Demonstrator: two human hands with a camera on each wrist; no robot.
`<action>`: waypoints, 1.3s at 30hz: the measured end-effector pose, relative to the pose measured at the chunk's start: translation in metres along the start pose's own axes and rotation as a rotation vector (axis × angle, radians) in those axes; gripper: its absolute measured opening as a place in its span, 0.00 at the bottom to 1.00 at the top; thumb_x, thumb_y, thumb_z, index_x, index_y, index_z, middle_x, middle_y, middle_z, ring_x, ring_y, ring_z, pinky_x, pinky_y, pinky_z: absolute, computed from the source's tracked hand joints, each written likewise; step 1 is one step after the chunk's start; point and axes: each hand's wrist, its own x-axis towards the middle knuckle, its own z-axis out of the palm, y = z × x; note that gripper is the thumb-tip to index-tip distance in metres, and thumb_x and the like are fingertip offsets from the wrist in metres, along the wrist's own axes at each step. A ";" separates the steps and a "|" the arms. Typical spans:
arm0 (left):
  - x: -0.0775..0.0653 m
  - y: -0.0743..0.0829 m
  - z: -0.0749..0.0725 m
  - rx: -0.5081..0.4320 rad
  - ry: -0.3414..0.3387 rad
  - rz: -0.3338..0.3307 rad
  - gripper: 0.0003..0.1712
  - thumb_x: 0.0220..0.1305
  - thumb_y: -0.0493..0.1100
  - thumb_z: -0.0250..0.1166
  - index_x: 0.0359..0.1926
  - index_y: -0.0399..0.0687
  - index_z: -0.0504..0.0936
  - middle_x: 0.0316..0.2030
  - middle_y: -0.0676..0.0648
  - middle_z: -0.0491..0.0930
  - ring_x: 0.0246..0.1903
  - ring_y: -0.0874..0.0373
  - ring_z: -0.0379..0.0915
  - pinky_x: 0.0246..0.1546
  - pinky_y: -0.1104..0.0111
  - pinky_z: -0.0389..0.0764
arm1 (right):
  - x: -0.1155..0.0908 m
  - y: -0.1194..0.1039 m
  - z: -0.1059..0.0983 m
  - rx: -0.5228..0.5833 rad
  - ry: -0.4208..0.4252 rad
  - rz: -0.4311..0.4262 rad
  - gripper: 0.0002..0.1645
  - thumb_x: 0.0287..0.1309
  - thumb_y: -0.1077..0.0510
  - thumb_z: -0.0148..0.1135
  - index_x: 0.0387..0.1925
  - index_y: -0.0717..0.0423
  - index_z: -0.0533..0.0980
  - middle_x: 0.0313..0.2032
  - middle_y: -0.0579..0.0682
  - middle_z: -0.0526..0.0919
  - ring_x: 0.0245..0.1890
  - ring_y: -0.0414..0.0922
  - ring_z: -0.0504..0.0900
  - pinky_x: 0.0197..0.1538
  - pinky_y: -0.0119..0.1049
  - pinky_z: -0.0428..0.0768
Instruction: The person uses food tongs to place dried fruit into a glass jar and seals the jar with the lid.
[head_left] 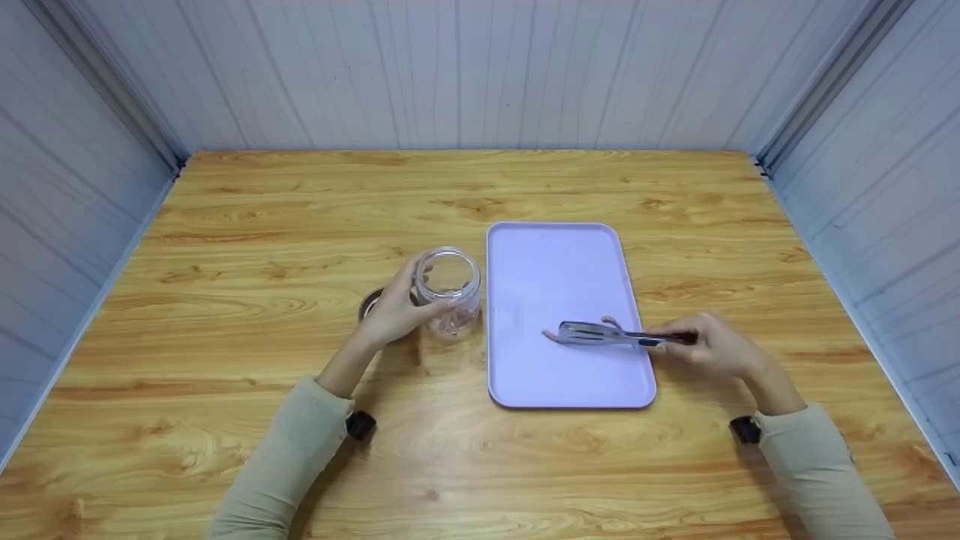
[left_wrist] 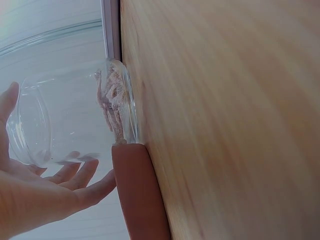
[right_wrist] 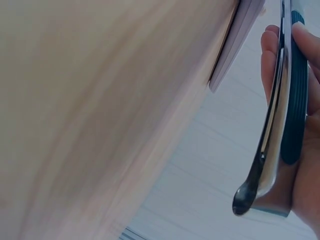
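My left hand (head_left: 397, 310) holds a clear glass jar (head_left: 471, 300) that stands upright on the table, thumb and fingers round its side. Pinkish, knobbly strips (left_wrist: 111, 100) lie at the bottom of the jar, seen in the left wrist view. Just left of the jar, partly hidden by that hand, lies a brown round lid (left_wrist: 140, 195). My right hand (head_left: 709, 346) grips metal tongs (head_left: 600, 334) with dark handles, their tips over the lilac tray (head_left: 555, 262). A thin pinkish-brown piece (head_left: 551, 336) sticks out at the tips; whether it is clamped I cannot tell.
The tray lies flat on the wood-grain table (head_left: 300, 225), close to the jar's right side. White panel walls (head_left: 480, 75) enclose the table at the back and both sides. A dark wrist camera (head_left: 361, 425) sits at the left sleeve's cuff.
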 end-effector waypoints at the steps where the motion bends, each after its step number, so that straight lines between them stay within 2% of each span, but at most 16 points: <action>1: 0.000 0.000 0.000 0.001 -0.002 0.001 0.46 0.47 0.50 0.69 0.63 0.48 0.55 0.57 0.37 0.61 0.56 0.44 0.56 0.54 0.57 0.58 | 0.000 0.000 0.000 0.004 0.000 -0.002 0.13 0.49 0.68 0.61 0.39 0.55 0.81 0.32 0.45 0.82 0.21 0.36 0.71 0.21 0.27 0.69; 10: -0.001 0.004 0.000 0.010 -0.013 -0.001 0.45 0.48 0.49 0.68 0.63 0.44 0.54 0.57 0.34 0.60 0.56 0.42 0.55 0.54 0.55 0.59 | 0.000 -0.001 -0.001 0.035 0.030 -0.006 0.13 0.48 0.69 0.61 0.39 0.60 0.80 0.31 0.50 0.82 0.20 0.36 0.70 0.21 0.27 0.69; 13: -0.004 0.015 -0.001 0.005 -0.019 -0.003 0.44 0.49 0.44 0.68 0.63 0.40 0.53 0.56 0.32 0.60 0.56 0.40 0.55 0.54 0.53 0.58 | 0.002 -0.006 -0.002 0.052 0.040 -0.029 0.13 0.47 0.72 0.60 0.38 0.64 0.80 0.30 0.54 0.82 0.20 0.36 0.70 0.20 0.27 0.69; 17: -0.008 0.030 -0.002 -0.011 -0.014 -0.011 0.43 0.50 0.40 0.67 0.62 0.37 0.54 0.56 0.32 0.60 0.56 0.41 0.55 0.54 0.53 0.58 | 0.008 -0.024 -0.006 0.061 0.065 -0.071 0.13 0.44 0.77 0.59 0.36 0.70 0.79 0.28 0.56 0.81 0.17 0.37 0.68 0.17 0.27 0.67; 20: -0.005 0.020 -0.002 0.003 -0.013 0.002 0.43 0.49 0.42 0.68 0.62 0.38 0.54 0.56 0.33 0.60 0.56 0.41 0.55 0.54 0.53 0.58 | 0.013 -0.038 -0.010 0.059 0.083 -0.095 0.13 0.43 0.77 0.59 0.35 0.71 0.78 0.26 0.53 0.81 0.14 0.36 0.66 0.15 0.27 0.65; 25: 0.000 0.003 -0.001 -0.010 -0.018 -0.013 0.46 0.47 0.49 0.68 0.64 0.47 0.54 0.57 0.34 0.59 0.55 0.41 0.57 0.52 0.55 0.62 | 0.022 -0.049 -0.014 0.067 0.117 -0.124 0.14 0.43 0.77 0.60 0.36 0.70 0.78 0.22 0.48 0.79 0.13 0.34 0.61 0.13 0.27 0.61; 28: -0.004 0.016 -0.002 -0.022 -0.024 -0.039 0.45 0.49 0.46 0.68 0.64 0.45 0.53 0.57 0.33 0.58 0.55 0.41 0.56 0.52 0.55 0.62 | 0.029 -0.052 -0.015 0.074 0.128 -0.158 0.14 0.42 0.78 0.60 0.36 0.70 0.78 0.19 0.47 0.77 0.12 0.35 0.60 0.13 0.28 0.60; 32: -0.010 0.036 -0.003 -0.015 -0.022 -0.055 0.43 0.50 0.39 0.67 0.63 0.38 0.53 0.56 0.32 0.59 0.55 0.42 0.56 0.53 0.56 0.60 | 0.039 -0.057 -0.017 0.091 0.123 -0.207 0.14 0.42 0.79 0.59 0.35 0.72 0.78 0.23 0.54 0.80 0.13 0.36 0.62 0.14 0.28 0.62; 35: -0.010 0.037 -0.002 -0.004 -0.016 -0.044 0.43 0.50 0.39 0.67 0.63 0.36 0.53 0.56 0.32 0.59 0.55 0.43 0.56 0.54 0.56 0.60 | 0.045 -0.062 -0.017 0.103 0.126 -0.217 0.14 0.43 0.79 0.58 0.36 0.72 0.78 0.27 0.59 0.81 0.14 0.37 0.64 0.16 0.27 0.63; 39: -0.010 0.036 -0.002 -0.004 -0.016 -0.040 0.44 0.50 0.39 0.67 0.63 0.37 0.53 0.56 0.32 0.59 0.56 0.42 0.56 0.54 0.56 0.59 | 0.052 -0.069 -0.017 0.097 0.139 -0.200 0.14 0.44 0.77 0.59 0.37 0.70 0.78 0.28 0.59 0.81 0.14 0.35 0.63 0.15 0.26 0.63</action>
